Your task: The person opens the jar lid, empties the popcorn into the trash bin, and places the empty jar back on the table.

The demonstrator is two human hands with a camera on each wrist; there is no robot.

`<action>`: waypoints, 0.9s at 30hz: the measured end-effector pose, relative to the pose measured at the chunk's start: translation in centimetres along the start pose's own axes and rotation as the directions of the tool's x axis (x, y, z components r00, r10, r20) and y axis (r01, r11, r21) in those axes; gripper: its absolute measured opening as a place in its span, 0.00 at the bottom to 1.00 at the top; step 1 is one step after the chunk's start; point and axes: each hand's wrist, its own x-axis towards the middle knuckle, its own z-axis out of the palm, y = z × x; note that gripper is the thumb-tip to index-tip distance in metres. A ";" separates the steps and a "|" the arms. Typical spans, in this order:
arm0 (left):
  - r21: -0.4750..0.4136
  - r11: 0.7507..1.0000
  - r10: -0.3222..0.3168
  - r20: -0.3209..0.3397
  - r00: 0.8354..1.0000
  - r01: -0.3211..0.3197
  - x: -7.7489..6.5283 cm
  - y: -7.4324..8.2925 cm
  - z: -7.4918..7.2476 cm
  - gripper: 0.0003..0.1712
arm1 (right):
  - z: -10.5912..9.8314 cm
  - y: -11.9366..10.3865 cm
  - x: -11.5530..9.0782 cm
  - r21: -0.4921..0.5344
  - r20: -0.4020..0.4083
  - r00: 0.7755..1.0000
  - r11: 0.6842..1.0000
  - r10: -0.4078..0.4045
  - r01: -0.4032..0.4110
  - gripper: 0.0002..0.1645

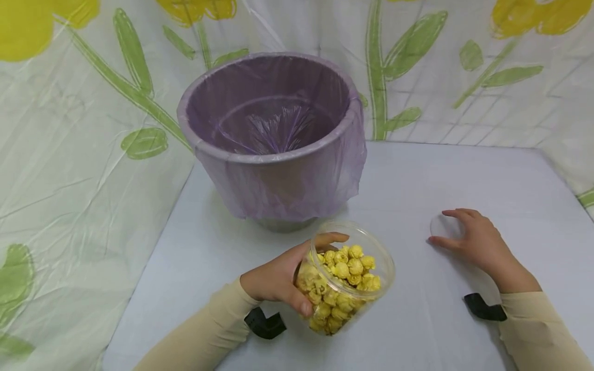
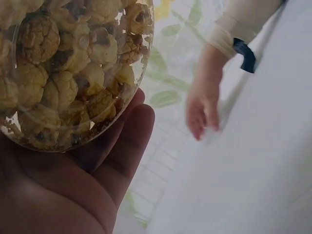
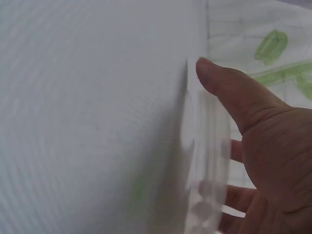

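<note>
My left hand (image 1: 287,278) grips a clear plastic jar (image 1: 389,273) from its side, thumb in front and fingers behind. The jar is tilted, its open mouth facing up and back. Yellow popcorn (image 1: 341,270) fills much of it, and the left wrist view shows pieces through the clear wall. Over on the right, my right hand (image 1: 482,245) spans a clear round lid (image 1: 436,226) low at the white table, with thumb and fingers curved about its rim. In the right wrist view the lid (image 3: 212,136) shows side-on beside the fingers, its far part hidden.
A large bucket (image 1: 271,158) lined with a thin purple bag stands behind the jar, its mouth upward. Flower-patterned sheeting (image 1: 408,51) encloses the back and left of the white table (image 1: 394,180). A black band (image 1: 484,307) sits at the right wrist, another (image 1: 264,323) at the left.
</note>
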 end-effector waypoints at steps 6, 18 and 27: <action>0.007 0.998 0.065 -0.044 0.997 -0.064 -0.6 1.1 0.1 0.66 | 0.1 -0.1 0.2 -0.017 0.016 1.000 1.000 -0.001 0.002 0.52; -0.015 0.998 0.058 -0.057 0.997 -0.059 -1.3 1.1 0.1 0.64 | -1.2 -2.1 0.9 -0.095 0.091 0.995 0.995 0.035 -0.026 0.48; 0.000 0.998 0.062 -0.061 0.996 -0.063 -1.7 1.2 -0.2 0.62 | -4.9 -7.6 1.9 0.150 0.090 0.995 0.988 -0.045 0.031 0.32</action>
